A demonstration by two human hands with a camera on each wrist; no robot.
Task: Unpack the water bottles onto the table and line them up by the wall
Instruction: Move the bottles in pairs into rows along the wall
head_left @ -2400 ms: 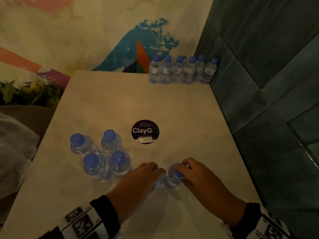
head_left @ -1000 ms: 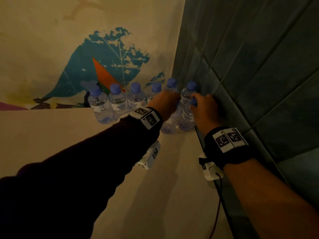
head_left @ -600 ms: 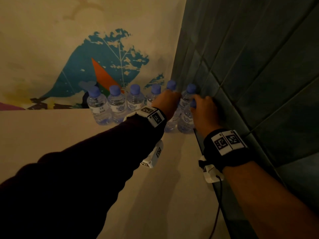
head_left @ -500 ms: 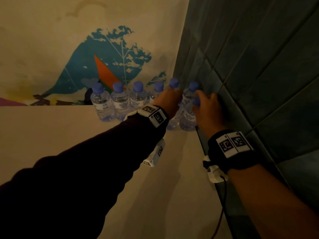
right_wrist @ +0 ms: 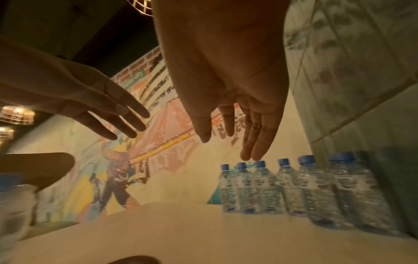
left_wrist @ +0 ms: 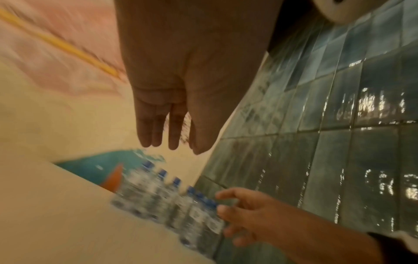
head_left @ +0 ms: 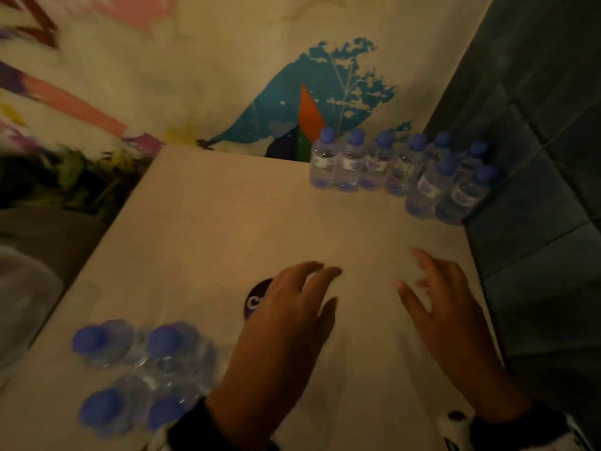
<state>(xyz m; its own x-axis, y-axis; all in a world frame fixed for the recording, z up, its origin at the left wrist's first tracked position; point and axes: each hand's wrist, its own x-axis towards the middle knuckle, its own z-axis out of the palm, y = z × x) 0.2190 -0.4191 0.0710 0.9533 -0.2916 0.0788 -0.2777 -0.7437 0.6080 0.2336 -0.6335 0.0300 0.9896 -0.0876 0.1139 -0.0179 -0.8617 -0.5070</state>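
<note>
Painted wall (head_left: 227, 76) behind, two more bottles (head_left: 448, 190) have joined the corner row — left hand (head_left: 286, 320) and right hand (head_left: 445, 307) pull back spread and empty; four bottles (head_left: 143, 372) wait on the bench (head_left: 227, 222).

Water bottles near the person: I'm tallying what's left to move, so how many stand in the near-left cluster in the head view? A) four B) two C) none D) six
A: four blue caps show in the cluster of water bottles on the table, beside the empty left hand.
</note>
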